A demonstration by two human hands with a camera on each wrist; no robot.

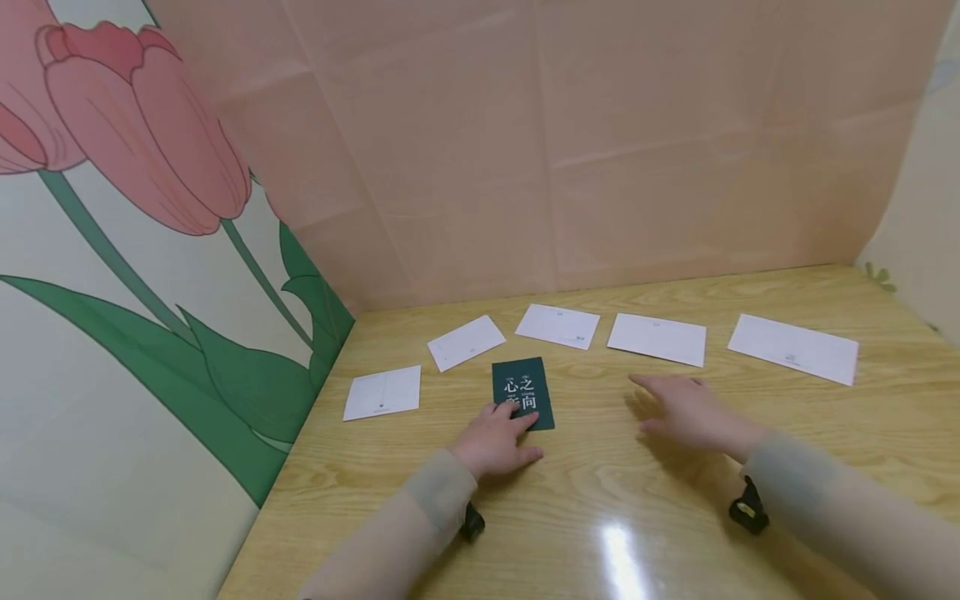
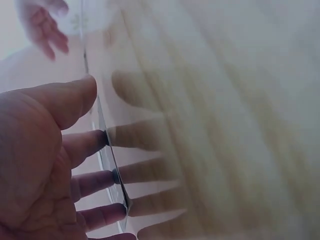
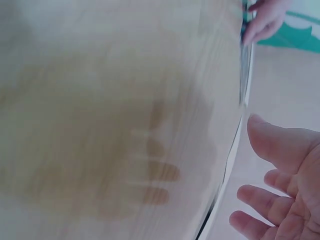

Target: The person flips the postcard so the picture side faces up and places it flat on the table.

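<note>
"How are the hands?"

"The left hand (image 1: 493, 442) is loosely spread, its fingertips resting on the green card (image 1: 531, 382). The right hand (image 1: 693, 410) is relaxed, fingers slightly parted, holding nothing just above the table (image 1: 585, 492) (its shadow shows below it)."

"What could go wrong from here?"

"A skid, I'd say. The left fingertips only touch from above, with no grip round an edge, so an uneven push might turn the card askew. Being thin and flat, it may also be awkward to lift: a fingernail could fail to get under it."

"Where does it lie, exactly?"

"Flat on the table, straight ahead of the left hand and partly under its fingertips, which cover some of the print. The right hand is well apart from it, off to the right."

"And past that?"

"Five white cards (image 1: 558, 326) in a loose arc, then a pink cloth (image 1: 600, 167) behind the table."
</note>
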